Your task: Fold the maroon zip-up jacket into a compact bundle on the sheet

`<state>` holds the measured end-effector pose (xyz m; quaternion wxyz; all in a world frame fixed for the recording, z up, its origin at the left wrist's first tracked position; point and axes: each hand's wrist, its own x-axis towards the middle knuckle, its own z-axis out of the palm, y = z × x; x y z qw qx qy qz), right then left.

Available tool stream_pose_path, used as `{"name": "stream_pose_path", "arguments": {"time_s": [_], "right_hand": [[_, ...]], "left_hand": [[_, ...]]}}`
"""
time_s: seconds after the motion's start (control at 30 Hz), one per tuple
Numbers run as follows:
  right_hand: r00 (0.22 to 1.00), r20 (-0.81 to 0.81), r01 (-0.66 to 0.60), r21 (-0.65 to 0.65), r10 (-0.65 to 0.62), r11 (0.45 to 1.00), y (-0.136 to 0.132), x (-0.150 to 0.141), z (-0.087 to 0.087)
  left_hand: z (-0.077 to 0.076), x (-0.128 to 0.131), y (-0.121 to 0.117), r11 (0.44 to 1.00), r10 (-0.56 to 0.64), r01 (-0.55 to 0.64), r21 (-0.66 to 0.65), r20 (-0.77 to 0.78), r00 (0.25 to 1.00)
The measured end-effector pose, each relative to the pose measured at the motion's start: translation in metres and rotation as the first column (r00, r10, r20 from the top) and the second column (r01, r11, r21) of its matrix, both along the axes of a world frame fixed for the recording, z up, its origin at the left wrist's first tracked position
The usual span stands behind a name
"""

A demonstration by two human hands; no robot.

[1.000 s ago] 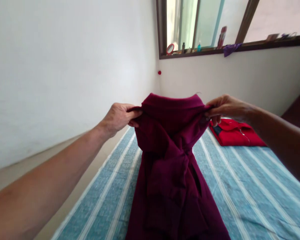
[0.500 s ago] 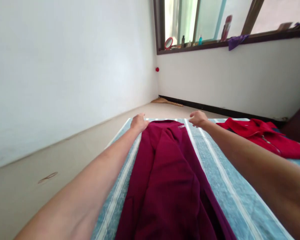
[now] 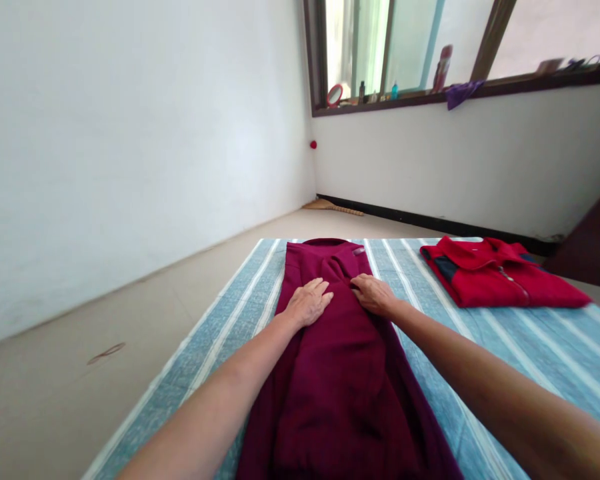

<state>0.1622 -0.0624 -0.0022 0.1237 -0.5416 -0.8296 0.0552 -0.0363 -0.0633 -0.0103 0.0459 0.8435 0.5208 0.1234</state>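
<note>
The grip on my left side is a flat one: from my remote seat I see the left hand (image 3: 310,301) laid palm-down on the maroon garment (image 3: 337,380), its fingers stretched out and close together, pinching nothing. The right hand (image 3: 373,293) is more curled, its fingertips touching the garment's right-hand part; whether they nip any cloth between them, I can't tell. Only a narrow strip of fabric separates my 2 hands.

The garment lies lengthwise in front of me in a long, narrow shape, its collar (image 3: 325,241) at the far end and its near part running out of view. The cloth looks smooth and matte, with soft creases along its middle, and a small pale tag (image 3: 360,251) shows near the collar.

Beneath it I have a blue cover (image 3: 245,313) with white stripes, slightly rumpled. Farther right, well apart from the maroon cloth, a red garment (image 3: 480,277) sits folded, with a metallic zip and a dark panel.

Around the cover I see a pale floor (image 3: 145,313) bearing a thin looped cord (image 3: 106,353), plus 2 white walls meeting in a corner. A brown-framed window (image 3: 410,47) holds a red-rimmed mirror (image 3: 335,95), bottles and a draped purple cloth (image 3: 463,95) along its sill.
</note>
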Motion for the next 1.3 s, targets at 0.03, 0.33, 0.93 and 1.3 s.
{"name": "stream_pose_path", "arguments": {"time_s": [0.03, 0.33, 0.93, 1.3], "right_hand": [[1.0, 0.009, -0.002, 0.004, 0.002, 1.0, -0.005, 0.001, 0.003], [0.959, -0.068, -0.27, 0.059, 0.273, 0.961, -0.151, 0.042, 0.027], [0.893, -0.206, -0.327, 0.314, 0.4, 0.891, -0.3, 0.047, 0.01], [0.827, -0.297, -0.331, 0.431, 0.478, 0.84, -0.254, 0.006, 0.0]], "left_hand": [[0.002, 0.0, -0.001, 1.0, -0.004, 0.004, 0.01, 0.001, 1.0], [0.034, -0.032, -0.109, 0.986, -0.145, 0.142, 0.084, 0.026, 0.989], [0.015, -0.074, -0.28, 0.929, -0.181, 0.168, 0.328, 0.01, 0.983], [0.022, -0.078, -0.165, 0.977, 0.125, -0.147, 0.154, 0.141, 0.982]]}}
